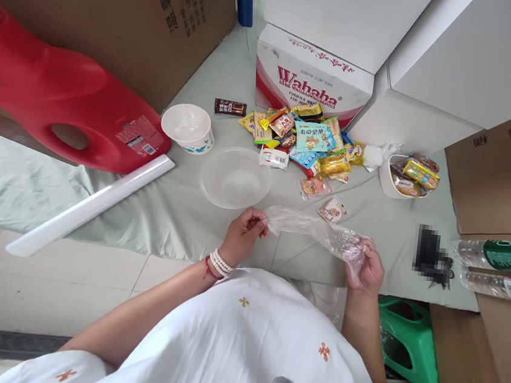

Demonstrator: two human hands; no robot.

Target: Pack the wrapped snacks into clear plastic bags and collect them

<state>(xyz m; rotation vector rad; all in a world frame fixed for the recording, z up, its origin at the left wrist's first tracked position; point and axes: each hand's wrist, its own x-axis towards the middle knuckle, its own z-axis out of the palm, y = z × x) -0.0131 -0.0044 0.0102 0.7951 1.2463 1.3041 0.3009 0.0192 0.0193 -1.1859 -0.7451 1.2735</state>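
A clear plastic bag (304, 224) is stretched between my two hands just above the near edge of the cloth-covered table. My left hand (244, 233) pinches one end of it between thumb and fingers. At the other end, my right hand (367, 267) is closed around the crumpled part of the bag. Beyond the bag sits a round translucent lid (236, 178), lying flat. Two small wrapped snacks, a pink packet (315, 187) and a white packet (332, 210), lie just past the bag. Behind them is a heap of packaged snacks (311, 137).
At left are a white paper tub (188, 126), a red jug (73, 99) and a white plastic strip (94, 202). A tub of snacks (396, 181), keys (441, 275) and bottles (504, 254) lie right. A Wahaha carton (313, 76) stands behind; a green stool (412, 348) is below.
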